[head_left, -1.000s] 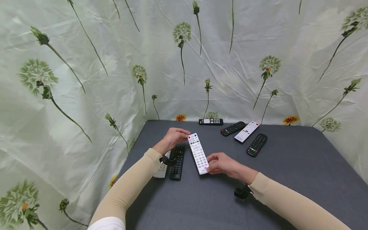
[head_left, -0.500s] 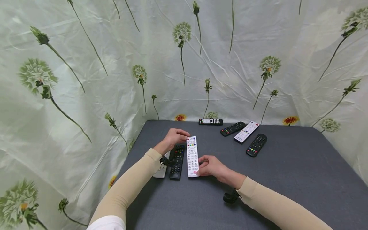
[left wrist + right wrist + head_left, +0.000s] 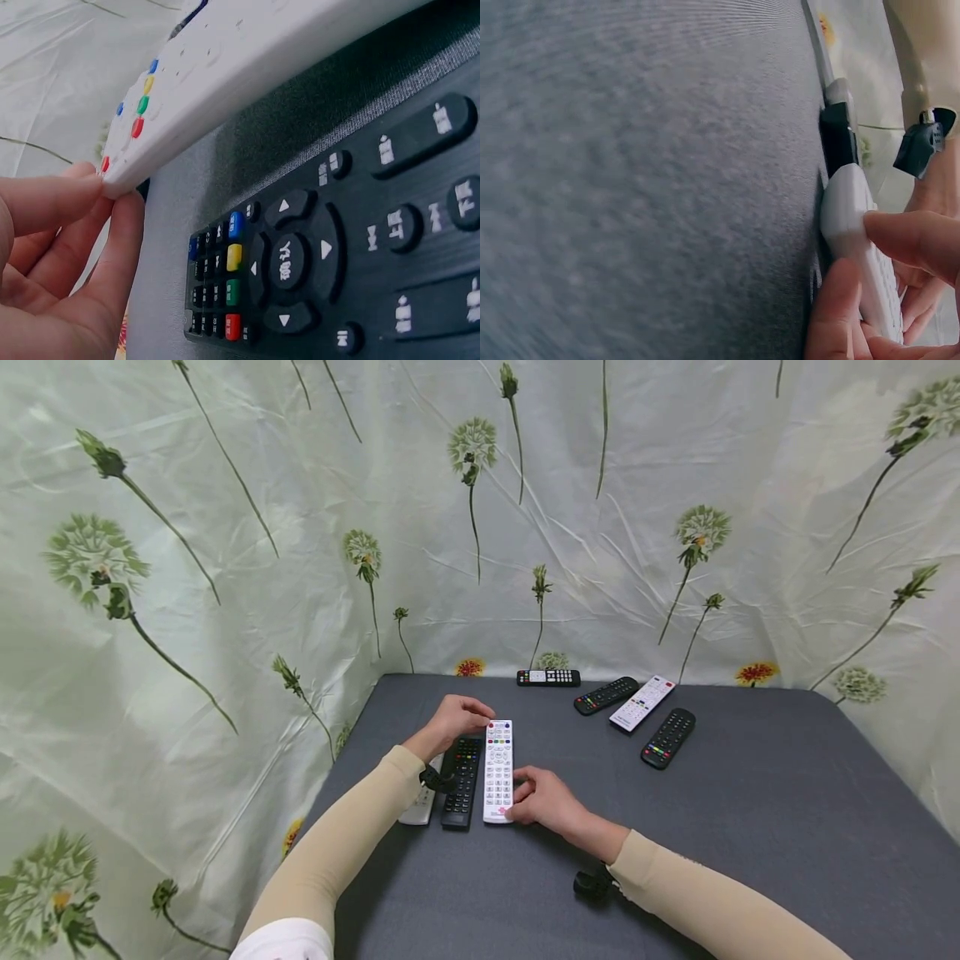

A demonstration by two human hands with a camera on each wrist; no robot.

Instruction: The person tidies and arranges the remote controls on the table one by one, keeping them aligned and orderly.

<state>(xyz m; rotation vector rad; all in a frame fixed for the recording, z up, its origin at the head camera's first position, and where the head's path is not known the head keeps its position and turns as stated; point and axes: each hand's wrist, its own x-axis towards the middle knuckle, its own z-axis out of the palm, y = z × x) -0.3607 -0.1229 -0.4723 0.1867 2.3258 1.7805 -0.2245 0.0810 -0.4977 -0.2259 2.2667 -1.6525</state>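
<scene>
A white remote control (image 3: 498, 772) with several coloured buttons lies close over the table, its long side nearly parallel to the black remote control (image 3: 461, 785) on its left. My left hand (image 3: 456, 720) pinches its far left corner between thumb and fingers; the left wrist view shows this end (image 3: 131, 146) tilted, above the black remote. At the near right corner, my right hand (image 3: 551, 802) grips the remote, thumb on top and a finger along its lower side in the right wrist view. Left of the black remote is a pale remote control (image 3: 420, 806), partly hidden by my left wrist.
Toward the back of the grey table (image 3: 720, 860) lie a black remote with white keys (image 3: 549, 678), a black remote (image 3: 606, 696), another white remote (image 3: 642, 703) and a further black one (image 3: 668, 738). A flower-print curtain (image 3: 600, 527) hangs behind and at the left.
The white remote has swung from a slant to nearly straight, its near end moving left toward the black remote. My right hand moved left with it; my left hand stayed at the far corner.
</scene>
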